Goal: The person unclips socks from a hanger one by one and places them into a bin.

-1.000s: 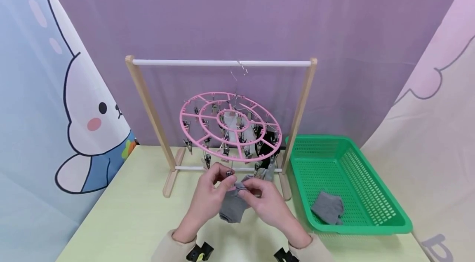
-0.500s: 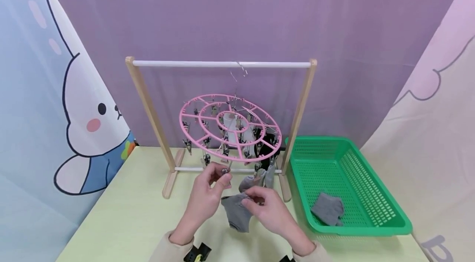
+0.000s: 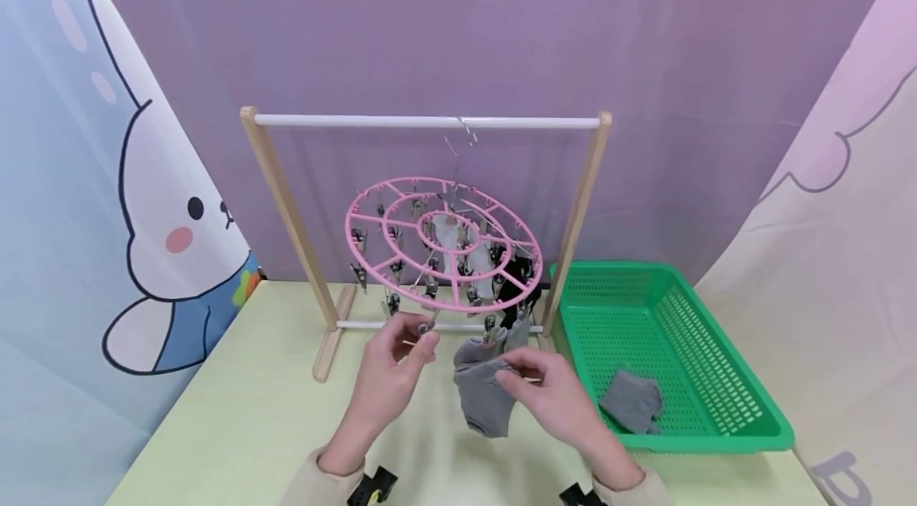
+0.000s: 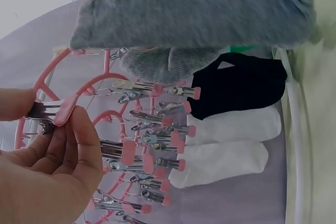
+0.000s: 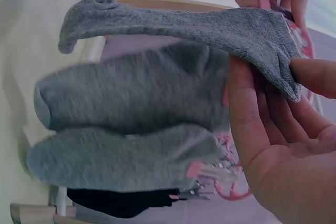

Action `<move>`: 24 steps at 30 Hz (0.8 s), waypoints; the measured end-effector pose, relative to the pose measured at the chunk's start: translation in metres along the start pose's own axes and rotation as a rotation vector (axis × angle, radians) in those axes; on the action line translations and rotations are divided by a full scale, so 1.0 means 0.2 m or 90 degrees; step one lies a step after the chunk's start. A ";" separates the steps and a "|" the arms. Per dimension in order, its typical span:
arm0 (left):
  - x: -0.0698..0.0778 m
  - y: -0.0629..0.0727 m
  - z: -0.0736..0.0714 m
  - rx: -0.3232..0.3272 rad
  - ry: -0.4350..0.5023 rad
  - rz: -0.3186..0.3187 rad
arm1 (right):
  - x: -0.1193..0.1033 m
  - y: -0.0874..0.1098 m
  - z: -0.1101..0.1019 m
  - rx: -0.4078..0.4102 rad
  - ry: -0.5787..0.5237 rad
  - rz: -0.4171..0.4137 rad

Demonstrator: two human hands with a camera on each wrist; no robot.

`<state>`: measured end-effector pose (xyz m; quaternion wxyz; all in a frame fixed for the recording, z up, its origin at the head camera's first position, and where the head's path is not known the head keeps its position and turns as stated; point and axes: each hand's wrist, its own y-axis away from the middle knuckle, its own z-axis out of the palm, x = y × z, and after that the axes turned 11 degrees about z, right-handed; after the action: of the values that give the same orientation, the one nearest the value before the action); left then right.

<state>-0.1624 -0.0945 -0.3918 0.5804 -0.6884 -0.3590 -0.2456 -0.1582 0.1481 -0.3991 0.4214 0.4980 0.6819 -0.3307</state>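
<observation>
My left hand (image 3: pixel 390 371) pinches a metal clip (image 4: pixel 51 111) with pink tips between thumb and fingers, below the front of the pink round clip hanger (image 3: pixel 458 309). The clip has nothing between its tips. My right hand (image 3: pixel 555 398) pinches a grey sock (image 3: pixel 483 402) at its cuff, and the rest of the sock hangs down. Two more grey socks (image 5: pixel 126 90) hang from clips behind it, seen side by side in the right wrist view. A black sock (image 4: pixel 239 87) and two white socks (image 4: pixel 220 166) are clipped farther back.
The hanger hooks onto the white bar (image 3: pixel 358 122) of a wooden-legged rack. On the right stands a green basket (image 3: pixel 705 443) with a folded grey cloth piece (image 3: pixel 634 402) inside. Several unused clips (image 3: pixel 360 275) dangle around the hanger's left side.
The right hand has drawn the grey sock away from the clip, first downward, then to the right. My left hand has shifted slightly left, still pinching the clip.
</observation>
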 end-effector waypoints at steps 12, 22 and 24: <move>-0.03 0.00 -0.03 0.029 -0.016 0.015 | -0.07 0.05 -0.17 0.071 -0.024 0.044; -0.03 0.00 -0.05 0.051 0.002 -0.001 | -0.08 0.09 -0.29 0.145 0.002 0.044; -0.03 0.00 -0.06 0.055 0.000 -0.001 | -0.08 0.10 -0.31 0.156 0.010 0.044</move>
<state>-0.1659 -0.1067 -0.3941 0.6094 -0.6626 -0.3695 -0.2306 -0.1529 0.2017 -0.3586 0.3634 0.5717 0.6217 -0.3931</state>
